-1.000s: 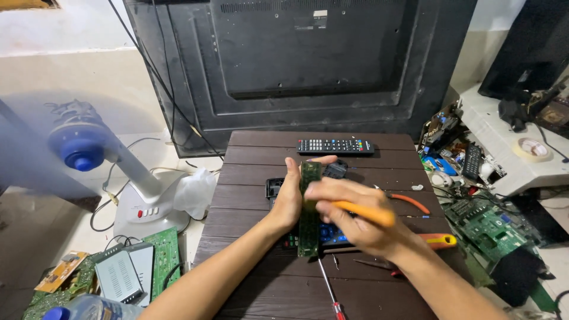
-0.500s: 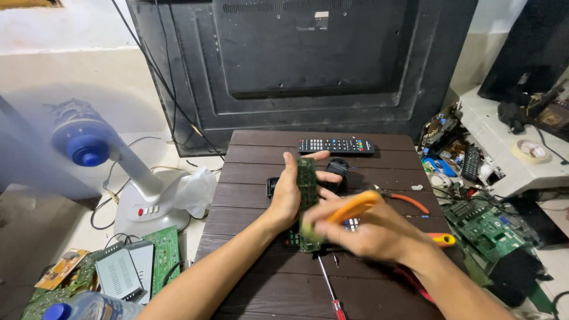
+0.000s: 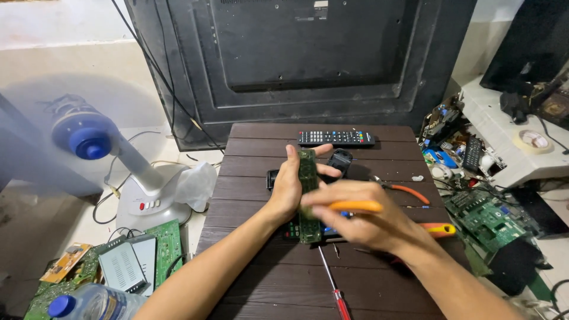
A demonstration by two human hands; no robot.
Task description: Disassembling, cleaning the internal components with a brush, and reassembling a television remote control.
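My left hand (image 3: 290, 186) grips a long narrow green circuit board (image 3: 308, 172) and holds it on edge over the dark wooden table (image 3: 278, 278). My right hand (image 3: 364, 216) holds an orange-handled tool (image 3: 355, 206) with its tip against the lower part of the board. Under my hands lie black remote shell parts (image 3: 339, 161). A whole black remote control (image 3: 336, 137) rests at the far edge of the table.
A red-handled screwdriver (image 3: 332, 281) lies near the front edge; orange-handled pliers (image 3: 409, 191) and a yellow-and-red tool (image 3: 438, 228) lie to the right. A large black television back (image 3: 308, 53) stands behind. A running fan (image 3: 89, 139), circuit boards (image 3: 160, 249) and a bottle (image 3: 89, 303) sit on the left; more boards (image 3: 495, 213) sit on the right.
My right hand has shifted the orange tool along the board, its handle swinging up and then back level. My left hand keeps the board upright in about the same place.
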